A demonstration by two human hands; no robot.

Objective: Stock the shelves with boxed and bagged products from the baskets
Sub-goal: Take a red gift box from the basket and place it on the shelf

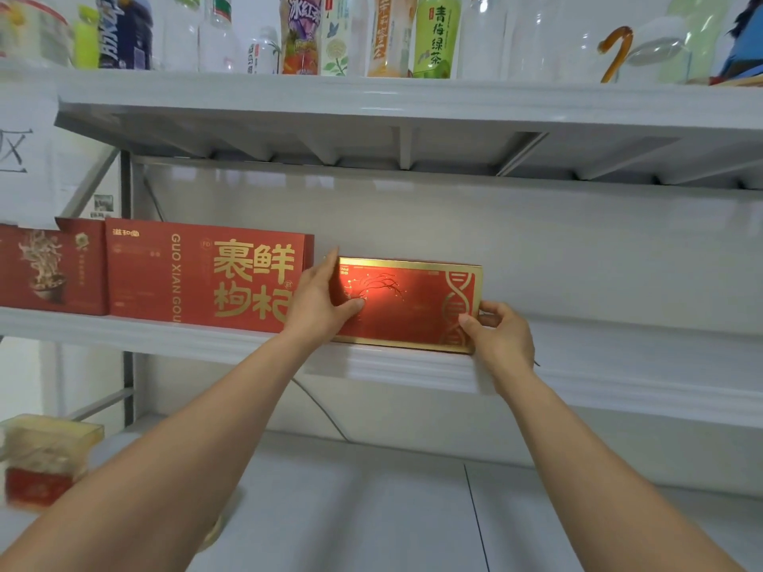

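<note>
Seemingly light, stiff and slick-faced, the red-and-gold box stands on the middle shelf at frame centre. The left hand and right hand pinch its short ends between thumb and fingers, likely the soundest hold.

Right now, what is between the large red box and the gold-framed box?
The left hand, gripping the gold-framed box beside the large red box; head view.

Three red boxes and two hands are at one shelf.
</note>
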